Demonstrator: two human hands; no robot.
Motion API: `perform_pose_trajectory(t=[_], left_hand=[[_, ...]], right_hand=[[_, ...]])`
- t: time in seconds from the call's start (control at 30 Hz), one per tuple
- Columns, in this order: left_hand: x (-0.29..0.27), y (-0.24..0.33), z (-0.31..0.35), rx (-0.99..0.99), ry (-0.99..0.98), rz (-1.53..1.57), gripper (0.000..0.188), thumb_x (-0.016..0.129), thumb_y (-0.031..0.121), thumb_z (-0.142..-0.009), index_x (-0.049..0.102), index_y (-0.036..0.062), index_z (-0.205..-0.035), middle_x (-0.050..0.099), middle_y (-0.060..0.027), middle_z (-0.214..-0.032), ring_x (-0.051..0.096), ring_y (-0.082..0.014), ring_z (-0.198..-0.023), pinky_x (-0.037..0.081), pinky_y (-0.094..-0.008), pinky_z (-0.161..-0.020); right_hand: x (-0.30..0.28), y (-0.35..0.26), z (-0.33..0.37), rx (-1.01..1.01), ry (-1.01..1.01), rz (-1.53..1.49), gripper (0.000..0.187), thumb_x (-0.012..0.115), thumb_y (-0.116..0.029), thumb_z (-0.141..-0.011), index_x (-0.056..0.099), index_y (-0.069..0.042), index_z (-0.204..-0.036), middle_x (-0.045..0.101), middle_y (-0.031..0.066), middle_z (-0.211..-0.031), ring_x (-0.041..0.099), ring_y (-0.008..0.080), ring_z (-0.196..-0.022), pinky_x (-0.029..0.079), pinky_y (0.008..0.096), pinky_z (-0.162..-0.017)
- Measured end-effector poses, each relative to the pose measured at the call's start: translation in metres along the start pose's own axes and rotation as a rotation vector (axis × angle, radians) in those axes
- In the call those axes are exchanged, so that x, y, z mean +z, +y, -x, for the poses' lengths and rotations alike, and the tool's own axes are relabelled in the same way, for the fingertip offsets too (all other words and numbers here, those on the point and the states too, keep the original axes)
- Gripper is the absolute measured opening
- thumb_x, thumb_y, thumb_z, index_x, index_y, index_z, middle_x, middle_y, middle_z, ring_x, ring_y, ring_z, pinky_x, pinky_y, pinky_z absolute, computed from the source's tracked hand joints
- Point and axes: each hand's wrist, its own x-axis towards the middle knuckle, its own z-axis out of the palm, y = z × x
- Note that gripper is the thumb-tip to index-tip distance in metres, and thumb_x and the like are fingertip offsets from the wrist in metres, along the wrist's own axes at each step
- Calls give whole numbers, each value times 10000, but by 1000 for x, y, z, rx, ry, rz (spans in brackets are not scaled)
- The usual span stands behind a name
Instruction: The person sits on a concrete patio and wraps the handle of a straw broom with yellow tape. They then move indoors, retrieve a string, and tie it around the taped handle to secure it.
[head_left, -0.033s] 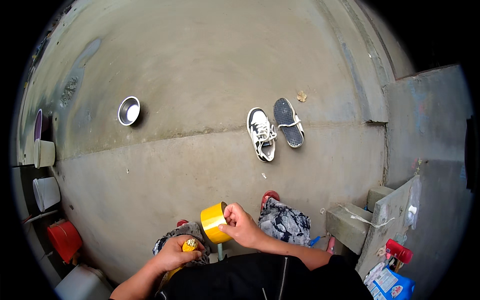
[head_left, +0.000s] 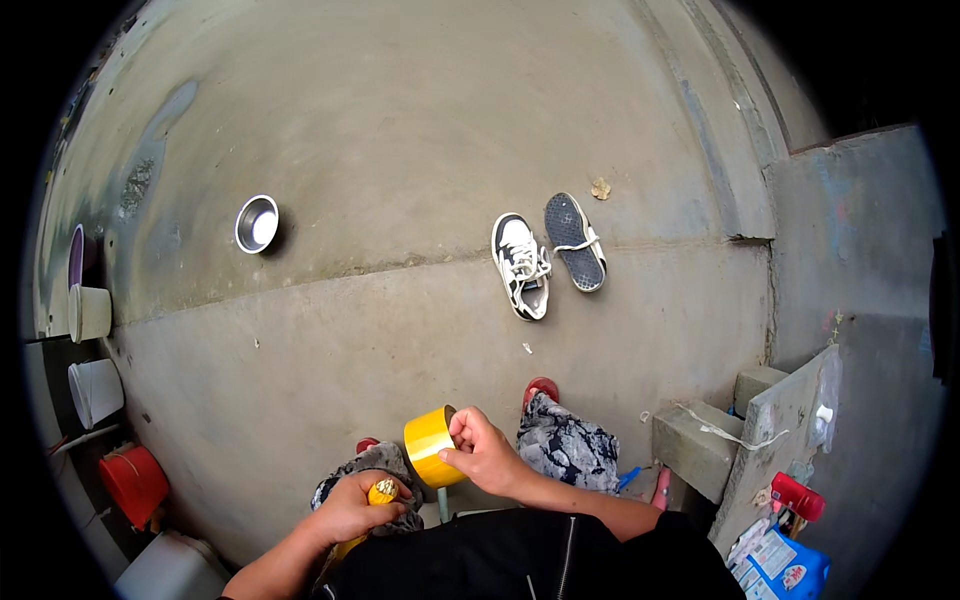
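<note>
My right hand (head_left: 488, 455) holds a wide roll of shiny yellow tape (head_left: 428, 447) by its side, fingers reaching into the open core and thumb on the edge. Lower left, close to my lap, my left hand (head_left: 355, 507) is closed round a yellow-wrapped stick-like thing (head_left: 382, 491). Its crumpled, shiny end pokes up above the fingers; most of its length is hidden by the hand and forearm. The roll and the stick-like thing are apart. A thin pale green post (head_left: 442, 505) shows below the roll; what it belongs to I cannot tell.
Ahead on the concrete floor lie an upright sneaker (head_left: 521, 265) and another sole-up (head_left: 575, 243). A metal bowl (head_left: 257, 224) stands farther left. Along the left edge are a white bucket (head_left: 96, 390) and a red bucket (head_left: 134, 482). Concrete blocks (head_left: 695, 450) and a slab (head_left: 775, 430) stand right.
</note>
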Motion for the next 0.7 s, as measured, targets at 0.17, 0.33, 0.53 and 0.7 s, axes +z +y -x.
perform_pose_trajectory(t=[0.17, 0.33, 0.53, 0.7], left_hand=[[12, 24, 21, -92, 20, -59, 248, 650, 50, -750, 609, 32, -994, 585, -4, -818, 537, -79, -718, 456, -228, -667], [36, 47, 79, -45, 59, -153, 183, 671, 66, -783, 591, 58, -946, 548, 4, -765, 511, -85, -671, 446, -233, -605], [74, 123, 165, -23, 11, -266, 303, 684, 336, -810, 631, 38, -828, 574, -6, -700, 514, -105, -661, 445, -267, -618], [126, 214, 217, 162, 102, -566, 295, 672, 337, -819, 658, 43, -821, 592, -21, -642, 527, -98, -587, 451, -269, -559]], right_hand=[[3, 4, 21, -12, 70, -517, 264, 565, 6, -828, 380, -68, -1002, 541, 31, -928, 517, 84, -833, 412, 234, -768], [-1, 17, 70, -7, 177, -580, 254, 571, 1, -824, 389, -76, -984, 555, 29, -884, 515, 82, -798, 407, 231, -752], [-8, -20, 169, 90, 338, -446, 270, 604, 16, -802, 398, -69, -956, 561, 28, -833, 521, 81, -770, 421, 228, -710], [-34, -117, 220, -103, 298, -419, 284, 616, 17, -798, 399, -55, -966, 561, 34, -841, 532, 82, -772, 431, 227, -701]])
